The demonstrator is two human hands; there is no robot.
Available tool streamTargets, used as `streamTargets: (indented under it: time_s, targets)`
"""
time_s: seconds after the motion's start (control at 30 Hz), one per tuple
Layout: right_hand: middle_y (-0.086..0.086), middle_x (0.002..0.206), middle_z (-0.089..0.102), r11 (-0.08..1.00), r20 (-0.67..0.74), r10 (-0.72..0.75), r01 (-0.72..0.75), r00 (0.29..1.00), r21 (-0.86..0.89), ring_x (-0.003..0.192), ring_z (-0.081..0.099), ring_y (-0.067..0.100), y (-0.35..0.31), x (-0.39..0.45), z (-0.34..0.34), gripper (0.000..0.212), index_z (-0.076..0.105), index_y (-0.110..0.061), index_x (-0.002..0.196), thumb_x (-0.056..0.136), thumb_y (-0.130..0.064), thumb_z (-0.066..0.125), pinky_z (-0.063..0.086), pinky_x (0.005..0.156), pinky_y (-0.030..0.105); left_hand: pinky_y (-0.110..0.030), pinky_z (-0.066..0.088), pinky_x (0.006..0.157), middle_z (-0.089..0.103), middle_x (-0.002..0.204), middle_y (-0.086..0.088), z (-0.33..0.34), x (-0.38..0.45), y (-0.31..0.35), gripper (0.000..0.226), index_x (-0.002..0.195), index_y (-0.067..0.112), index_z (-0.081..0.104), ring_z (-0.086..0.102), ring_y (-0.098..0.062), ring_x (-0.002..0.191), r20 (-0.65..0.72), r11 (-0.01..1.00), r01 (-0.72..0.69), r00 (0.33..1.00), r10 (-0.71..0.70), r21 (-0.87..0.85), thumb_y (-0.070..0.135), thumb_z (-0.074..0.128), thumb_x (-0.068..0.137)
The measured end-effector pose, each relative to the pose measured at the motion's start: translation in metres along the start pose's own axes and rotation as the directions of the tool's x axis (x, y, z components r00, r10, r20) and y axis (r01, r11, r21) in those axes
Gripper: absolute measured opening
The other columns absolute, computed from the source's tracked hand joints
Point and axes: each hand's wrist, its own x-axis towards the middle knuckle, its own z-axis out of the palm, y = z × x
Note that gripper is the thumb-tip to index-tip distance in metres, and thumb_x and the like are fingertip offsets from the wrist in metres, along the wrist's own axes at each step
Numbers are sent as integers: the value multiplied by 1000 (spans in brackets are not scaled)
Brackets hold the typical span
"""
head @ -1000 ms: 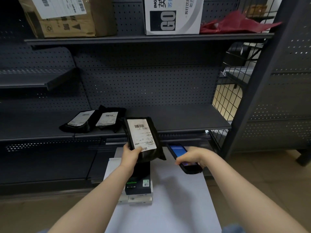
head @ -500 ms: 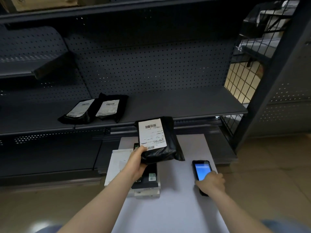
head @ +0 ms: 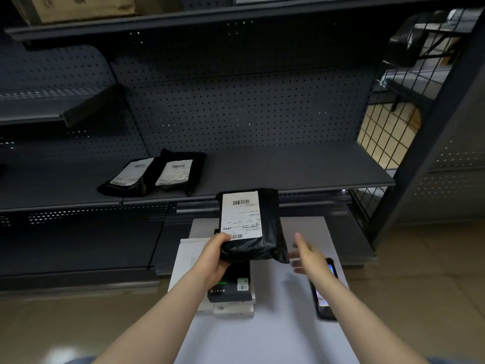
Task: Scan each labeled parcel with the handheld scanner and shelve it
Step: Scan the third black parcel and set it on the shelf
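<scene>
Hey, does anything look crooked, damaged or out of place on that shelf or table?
Only slightly: the two shelved parcels lie askew, edges overlapping. The held parcel looks intact, and the scanner lies flat on the table.

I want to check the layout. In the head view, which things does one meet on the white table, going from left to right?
White flat parcel → stacked boxes → black parcel, gripped by the left hand → right hand, open → handheld scanner.

Left hand (head: 214, 254) gripping; right hand (head: 311, 256) open, fingers blurred, apparently spread.
</scene>
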Motion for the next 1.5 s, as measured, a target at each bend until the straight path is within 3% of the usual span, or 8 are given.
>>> streamTargets:
  time_s: [0.13,0.23,0.37,0.63,0.77,0.97,1.23,1.5]
  targets:
    - [4,95,72,999,266,-40,41,963,2,83,70,20,-48,-20,22,38,63,-17,103,88,-52,59,57,72,30,-31,52,76,73,103,-12,-4,-16,18,29,119,2,61,67,-23,90,2,999,-13,1000,13,39,11,50,93]
    - [-1,87,69,995,273,-97,86,957,50,74,65,11,-63,-27,36,16,63,-17,100,92,-31,63,50,63,20,-33,51,87,74,108,-12,-11,-28,30,36,125,5,60,65,-25,104,44,997,-42,998,45,-72,24,50,97]
    - [3,92,73,984,225,-115,80,967,159,81,67,15,-77,-31,61,26,68,-9,107,91,-29,64,52,69,23,-43,40,109,64,129,-16,-20,-44,33,62,131,12,57,56,-31,124,93,951,-90,988,122,-295,58,38,94]
    - [7,116,66,978,132,-203,194,970,78,106,63,21,-97,-50,118,40,56,-7,122,91,-32,62,49,87,29,-36,47,101,67,123,-10,-11,-48,21,36,129,13,59,61,-25,116,-9,976,-109,994,109,-187,24,58,95]
    - [1,119,62,970,138,-243,237,960,60,105,59,15,-100,-43,119,38,53,-14,126,95,-37,54,45,90,27,-28,51,83,71,104,-8,-3,-35,40,29,122,8,62,64,-19,97,-72,974,-130,990,118,-186,16,59,94]
    - [5,120,60,978,108,-209,208,972,21,113,58,23,-81,-11,101,41,49,-14,127,98,-42,45,46,103,42,-31,50,85,65,120,-16,16,32,83,38,126,8,59,62,-24,104,-142,979,-103,987,79,-176,21,64,91]
    - [7,89,64,992,77,-125,123,989,36,70,57,17,-36,34,76,20,48,-16,119,100,-20,47,48,64,26,-27,50,78,59,132,-14,37,127,120,47,131,9,55,60,-18,86,-212,985,-78,976,44,-154,23,68,88]
    - [8,83,67,995,117,-91,96,989,-40,62,57,17,-11,47,63,11,52,-17,110,99,-17,48,46,58,26,-28,51,89,52,138,-14,47,159,119,49,135,7,51,55,-26,111,-199,991,-40,980,13,-131,16,66,90]
